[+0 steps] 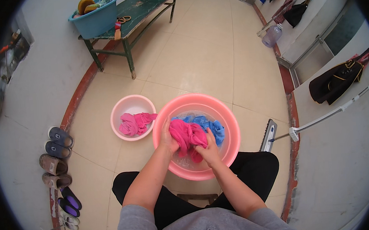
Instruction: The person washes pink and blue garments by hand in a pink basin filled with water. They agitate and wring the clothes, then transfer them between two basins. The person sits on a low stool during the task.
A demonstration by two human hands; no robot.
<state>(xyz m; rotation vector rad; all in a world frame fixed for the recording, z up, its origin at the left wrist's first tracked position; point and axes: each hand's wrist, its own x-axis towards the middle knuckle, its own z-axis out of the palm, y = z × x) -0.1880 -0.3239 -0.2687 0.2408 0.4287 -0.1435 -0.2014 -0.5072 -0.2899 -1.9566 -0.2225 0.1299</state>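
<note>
Between my two hands a bunched hot-pink cloth [187, 134] is held over a large pink plastic basin [232, 134]. My left hand [168, 136] grips its left side, near the basin's rim. On the other side, my right hand [210, 148] has thumb and fingers closed on the cloth's lower right folds. Behind it, a blue cloth [216, 128] lies in the sudsy water [188, 162] of the basin. A smaller pale pink basin [116, 119] stands to the left, holding twisted pink cloths [133, 123].
A green wooden bench [141, 5] at the back left carries a blue tub [96, 21], scissors [124, 19] and a brush [117, 31]. Slippers [59, 141] line the left wall. A flat mop [268, 134] leans at the right wall, near a plastic water jug [272, 35].
</note>
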